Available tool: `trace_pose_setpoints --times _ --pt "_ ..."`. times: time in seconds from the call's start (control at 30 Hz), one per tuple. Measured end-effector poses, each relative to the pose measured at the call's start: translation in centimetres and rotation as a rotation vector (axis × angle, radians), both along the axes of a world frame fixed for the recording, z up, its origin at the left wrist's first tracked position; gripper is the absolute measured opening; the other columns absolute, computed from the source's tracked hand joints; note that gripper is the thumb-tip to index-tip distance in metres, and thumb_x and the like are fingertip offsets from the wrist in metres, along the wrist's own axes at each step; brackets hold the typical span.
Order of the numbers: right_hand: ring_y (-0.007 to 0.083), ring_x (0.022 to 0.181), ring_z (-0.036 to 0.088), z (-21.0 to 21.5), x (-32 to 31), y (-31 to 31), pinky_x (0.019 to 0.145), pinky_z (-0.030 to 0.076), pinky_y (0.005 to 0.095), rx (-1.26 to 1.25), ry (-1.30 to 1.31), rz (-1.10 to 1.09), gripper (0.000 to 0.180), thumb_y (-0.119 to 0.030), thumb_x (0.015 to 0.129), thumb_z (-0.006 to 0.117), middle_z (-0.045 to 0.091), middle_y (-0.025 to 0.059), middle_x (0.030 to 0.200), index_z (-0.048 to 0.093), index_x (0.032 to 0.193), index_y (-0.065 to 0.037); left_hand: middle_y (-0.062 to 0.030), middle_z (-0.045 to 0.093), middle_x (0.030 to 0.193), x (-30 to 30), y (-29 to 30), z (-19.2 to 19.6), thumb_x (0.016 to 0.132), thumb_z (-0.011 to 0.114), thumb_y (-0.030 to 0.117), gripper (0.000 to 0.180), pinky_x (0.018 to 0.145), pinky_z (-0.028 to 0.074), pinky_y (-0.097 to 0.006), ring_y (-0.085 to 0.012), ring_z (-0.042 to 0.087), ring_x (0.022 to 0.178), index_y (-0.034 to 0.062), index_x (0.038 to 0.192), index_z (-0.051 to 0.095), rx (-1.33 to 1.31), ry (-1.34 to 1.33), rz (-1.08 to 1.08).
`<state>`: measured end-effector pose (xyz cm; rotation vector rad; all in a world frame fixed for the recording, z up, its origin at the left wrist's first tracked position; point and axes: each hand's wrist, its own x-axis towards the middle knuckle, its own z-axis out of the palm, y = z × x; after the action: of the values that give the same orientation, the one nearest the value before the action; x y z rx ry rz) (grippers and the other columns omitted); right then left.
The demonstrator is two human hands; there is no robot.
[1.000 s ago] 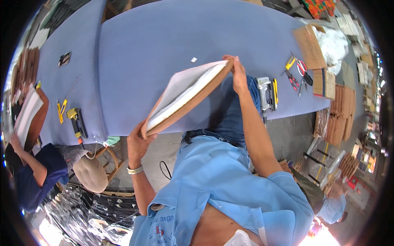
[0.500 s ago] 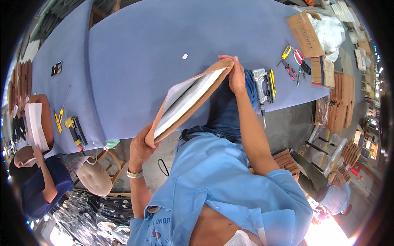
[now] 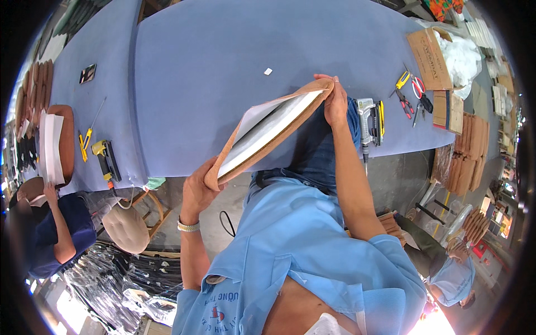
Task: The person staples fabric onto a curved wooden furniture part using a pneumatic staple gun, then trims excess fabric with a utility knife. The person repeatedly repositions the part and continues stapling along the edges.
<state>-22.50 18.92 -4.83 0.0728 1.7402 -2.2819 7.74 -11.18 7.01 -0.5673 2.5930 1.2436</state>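
Between my two hands a brown upholstered chair pad (image 3: 275, 135) is held tilted above the front edge of the blue table. A white lining shows on its upper side, and a long dark gap opens between the lining's layers. My left hand (image 3: 200, 187) is closed around the lower near end. At the upper far end, my right hand (image 3: 335, 103) grips the corner, with some fingers hidden behind it. Just right of that hand, a grey staple gun (image 3: 365, 121) with a hose lies on the table, beside my raised denim-covered leg (image 3: 301, 148).
The blue table (image 3: 212, 67) carries pliers, scissors and a screwdriver beside a cardboard box (image 3: 429, 60) of white stuffing. Brown pads (image 3: 470, 148) are stacked at right. Leftward lie a yellow staple gun (image 3: 104, 159) and a phone (image 3: 87, 74). One co-worker (image 3: 61, 234) works at left, another at right.
The whole scene has shifted slightly to the right in view. Both hands keep their hold on the pad, and its tilt looks nearly the same.
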Motion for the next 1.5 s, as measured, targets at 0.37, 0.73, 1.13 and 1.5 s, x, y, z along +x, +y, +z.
trace_pose_setpoints --times 0.37,0.73,1.13,1.5 --pt "0.0186 0.107 0.063 0.1 0.0 0.1 0.099 0.047 0.0335 -0.01 -0.02 -0.011 0.052 -0.037 0.115 0.038 0.071 0.0137 0.123 0.069 0.122 0.004 -0.0167 0.073 0.127 0.3 0.0 -0.5 0.067 0.093 0.009 0.077 0.094 0.057 -0.042 -0.034 0.072 0.114 0.0078 0.139 0.064 -0.013 -0.019 0.006" --pt "0.0182 0.106 0.063 0.2 0.1 0.1 0.099 0.048 0.0331 -0.035 -0.005 -0.01 0.05 -0.034 0.115 0.038 0.071 0.0132 0.121 0.07 0.119 0.004 -0.0167 0.073 0.128 0.1 0.5 0.2 0.068 0.093 0.011 0.076 0.095 0.057 -0.041 -0.0337 0.072 0.115 0.0074 0.138 0.065 0.006 -0.03 0.026" --pt "0.0189 0.11 0.063 2.4 1.9 1.8 0.101 0.049 0.034 -0.046 -0.045 0.012 0.046 -0.031 0.114 0.041 0.07 0.0128 0.124 0.068 0.124 0.006 -0.0144 0.068 0.137 1.9 1.7 -1.5 0.072 0.09 0.01 0.07 0.099 0.057 -0.044 -0.0351 0.068 0.122 0.009 0.138 0.065 -0.069 0.049 -0.005" --pt "0.021 0.119 0.067 3.1 3.3 5.6 0.105 0.053 0.0365 0.091 -0.01 0.076 0.041 -0.027 0.114 0.043 0.066 0.016 0.137 0.062 0.131 0.005 -0.0153 0.066 0.14 3.6 3.7 -2.7 0.071 0.09 0.014 0.069 0.109 0.052 -0.047 -0.0366 0.063 0.129 0.0071 0.136 0.067 -0.21 0.193 -0.065"
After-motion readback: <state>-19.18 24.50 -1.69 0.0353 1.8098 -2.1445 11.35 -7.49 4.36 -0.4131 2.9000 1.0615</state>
